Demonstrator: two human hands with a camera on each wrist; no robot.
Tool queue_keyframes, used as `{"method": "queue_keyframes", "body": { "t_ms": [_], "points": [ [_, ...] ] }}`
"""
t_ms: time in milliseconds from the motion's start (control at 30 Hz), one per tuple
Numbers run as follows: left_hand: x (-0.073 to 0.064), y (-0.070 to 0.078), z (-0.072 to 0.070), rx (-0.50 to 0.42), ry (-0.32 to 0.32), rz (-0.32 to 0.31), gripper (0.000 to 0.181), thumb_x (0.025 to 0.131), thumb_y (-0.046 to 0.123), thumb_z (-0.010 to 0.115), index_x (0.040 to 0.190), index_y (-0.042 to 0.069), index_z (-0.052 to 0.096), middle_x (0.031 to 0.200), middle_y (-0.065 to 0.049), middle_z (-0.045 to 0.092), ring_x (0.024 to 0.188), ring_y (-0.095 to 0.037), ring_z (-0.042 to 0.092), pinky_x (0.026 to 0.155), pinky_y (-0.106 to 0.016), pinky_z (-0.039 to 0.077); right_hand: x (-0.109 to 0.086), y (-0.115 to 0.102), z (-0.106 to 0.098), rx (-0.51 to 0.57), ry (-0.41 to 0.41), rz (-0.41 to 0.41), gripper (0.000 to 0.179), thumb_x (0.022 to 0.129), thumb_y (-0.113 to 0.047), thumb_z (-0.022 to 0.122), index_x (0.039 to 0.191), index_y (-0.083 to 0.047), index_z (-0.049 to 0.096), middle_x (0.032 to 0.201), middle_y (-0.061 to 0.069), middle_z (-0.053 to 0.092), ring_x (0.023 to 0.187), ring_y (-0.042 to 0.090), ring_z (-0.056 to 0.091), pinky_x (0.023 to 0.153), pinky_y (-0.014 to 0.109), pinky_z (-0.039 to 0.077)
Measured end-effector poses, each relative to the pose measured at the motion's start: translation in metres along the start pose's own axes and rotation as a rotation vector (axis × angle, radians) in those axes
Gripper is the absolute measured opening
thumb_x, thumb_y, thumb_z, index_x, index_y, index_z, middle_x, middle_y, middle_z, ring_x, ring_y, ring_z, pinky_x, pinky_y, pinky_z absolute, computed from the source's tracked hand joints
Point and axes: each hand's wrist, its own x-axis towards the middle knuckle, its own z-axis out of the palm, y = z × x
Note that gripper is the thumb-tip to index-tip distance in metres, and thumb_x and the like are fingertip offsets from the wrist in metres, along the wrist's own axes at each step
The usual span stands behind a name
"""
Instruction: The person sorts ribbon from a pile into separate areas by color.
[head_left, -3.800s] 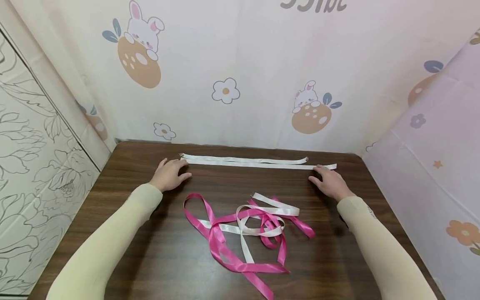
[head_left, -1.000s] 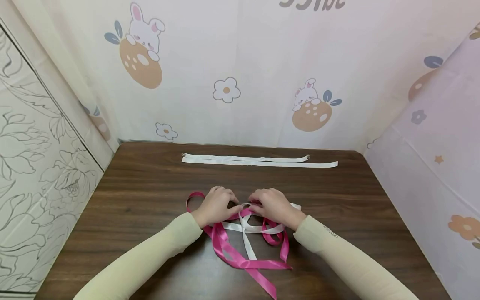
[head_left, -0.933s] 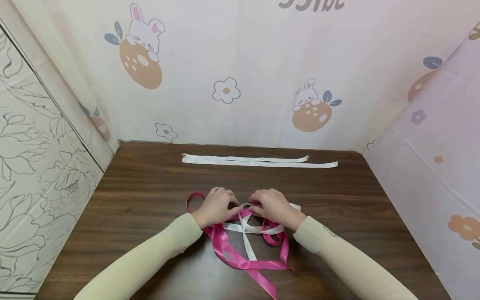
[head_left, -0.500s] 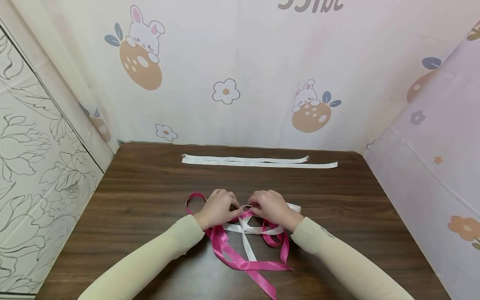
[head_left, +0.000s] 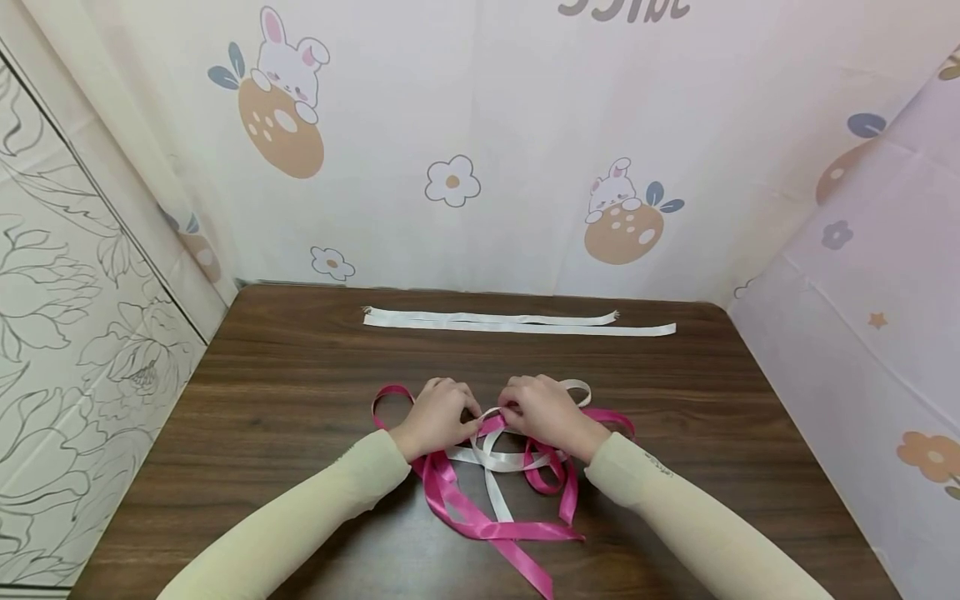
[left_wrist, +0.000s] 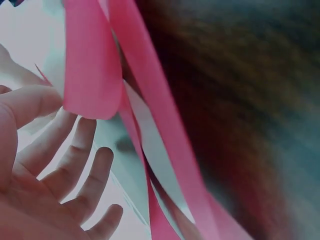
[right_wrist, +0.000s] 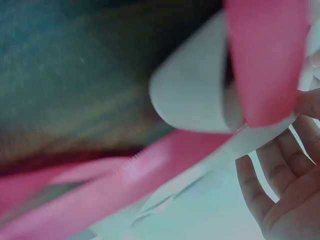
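A tangle of satin ribbon, a pink ribbon (head_left: pixel 525 531) and a white ribbon (head_left: pixel 496 493), lies at the middle of the table under both hands. My left hand (head_left: pixel 438 421) pinches ribbon between thumb and forefinger; in the left wrist view the pink ribbon (left_wrist: pixel 92 60) folds at those fingertips while the other fingers stay spread. Close beside it, my right hand (head_left: pixel 543 412) pinches the white ribbon (right_wrist: pixel 192 85), with a pink band (right_wrist: pixel 267 60) hanging at its fingertips. Between the hands, white and pink bands form a small arch. Part of the tangle is hidden behind the right hand.
White ribbon strips (head_left: pixel 517 327) lie straight along the back of the brown wooden table (head_left: pixel 285 367), the upper one with frayed ends. A printed curtain (head_left: pixel 480 100) hangs behind the table and along its right side; a flower-patterned panel (head_left: pixel 82 250) stands at the left.
Both hands came from the strips at the back to the tangle. In the last half second, a white loop and a pink loop have appeared beyond the right hand, and the band between the hands has shifted.
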Motion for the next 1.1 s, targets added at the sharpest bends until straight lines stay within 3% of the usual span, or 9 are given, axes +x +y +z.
{"method": "queue_keyframes", "body": {
  "t_ms": [133,367,600,733,1100],
  "points": [
    [-0.001,0.001,-0.004,0.005,0.018,-0.004,0.009,0.091,0.022,0.076,0.088,0.017,0.082,0.096,0.001,0.075,0.098,-0.022,0.064,0.109,-0.053,0.043,-0.002,-0.001,-0.013,0.035,0.003,0.005,0.004,0.092,-0.018,0.075,0.091,-0.018,0.079,0.088,-0.006,0.074,0.075,0.010,0.068,0.078,0.037,0.057],
    [-0.004,0.004,-0.018,-0.007,0.042,0.004,0.009,0.091,0.021,0.075,0.087,0.016,0.082,0.096,0.001,0.075,0.099,-0.022,0.064,0.109,-0.051,0.043,-0.008,0.002,-0.038,0.083,-0.012,0.028,0.005,0.089,-0.019,0.079,0.094,-0.018,0.079,0.091,-0.005,0.077,0.071,0.006,0.067,0.063,0.025,0.053],
    [-0.008,0.006,-0.035,0.004,0.045,0.024,0.007,0.091,0.022,0.077,0.089,0.017,0.081,0.100,0.000,0.076,0.103,-0.023,0.065,0.112,-0.054,0.042,-0.014,0.010,-0.062,0.158,-0.028,0.071,0.005,0.090,-0.017,0.077,0.095,-0.017,0.079,0.091,-0.004,0.078,0.075,0.006,0.067,0.071,0.030,0.058],
    [-0.009,0.003,-0.043,0.012,0.064,0.038,0.005,0.090,0.022,0.079,0.088,0.017,0.081,0.100,0.001,0.076,0.104,-0.022,0.066,0.112,-0.054,0.042,-0.018,0.017,-0.073,0.187,-0.034,0.120,0.005,0.092,-0.016,0.076,0.096,-0.018,0.078,0.091,-0.006,0.077,0.082,0.007,0.070,0.077,0.034,0.059],
    [-0.018,-0.014,-0.074,-0.081,0.154,0.040,0.004,0.090,0.020,0.078,0.088,0.017,0.080,0.096,0.002,0.075,0.099,-0.021,0.067,0.108,-0.054,0.044,-0.029,0.038,-0.102,0.305,-0.042,0.238,0.008,0.094,-0.012,0.071,0.095,-0.019,0.076,0.087,-0.008,0.072,0.073,0.006,0.058,0.068,0.024,0.050]
  ]
}}
